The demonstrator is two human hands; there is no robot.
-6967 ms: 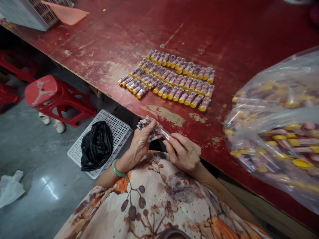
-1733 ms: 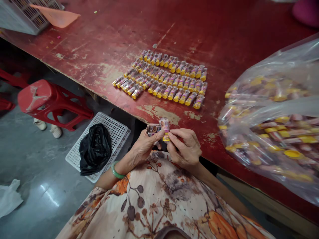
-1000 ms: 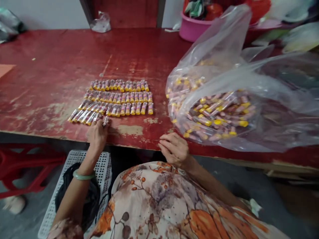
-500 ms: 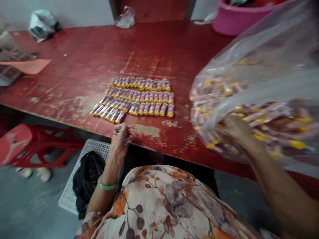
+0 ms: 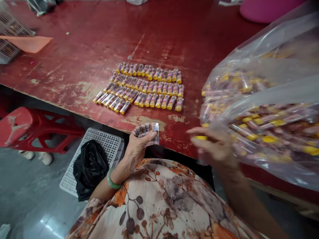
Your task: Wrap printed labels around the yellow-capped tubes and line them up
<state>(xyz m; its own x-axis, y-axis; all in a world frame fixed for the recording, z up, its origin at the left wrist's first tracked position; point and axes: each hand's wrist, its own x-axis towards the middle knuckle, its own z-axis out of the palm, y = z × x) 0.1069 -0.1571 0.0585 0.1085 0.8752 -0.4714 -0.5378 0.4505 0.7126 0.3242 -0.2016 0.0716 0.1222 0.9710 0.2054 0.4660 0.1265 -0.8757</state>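
Observation:
Small fanned cards or labels [image 5: 152, 128] are pinched in my left hand [image 5: 139, 142], just off the table's front edge. My right hand [image 5: 215, 146], blurred by motion, grips a small tube with a yellow cap [image 5: 201, 137] beside the bag. A large clear plastic bag [image 5: 251, 63] at the right holds several more yellow-capped tubes [image 5: 271, 139]. On the red table [image 5: 82, 66], small yellow-ended tubes [image 5: 149, 87] lie side by side in rows. At the front left of these rows, several shinier tubes [image 5: 112, 101] lie slanted.
A pink tub [image 5: 269, 8] stands at the back right. Grey baskets [image 5: 12, 26] and an orange sheet [image 5: 37, 43] are at the far left. Below the table are a red stool [image 5: 20, 126], a white crate [image 5: 69, 176] and a black bag [image 5: 89, 166].
My right hand has come out of the plastic bag with a tube and moved left. My left hand has shifted right, and its cards now show. The view has tilted downward.

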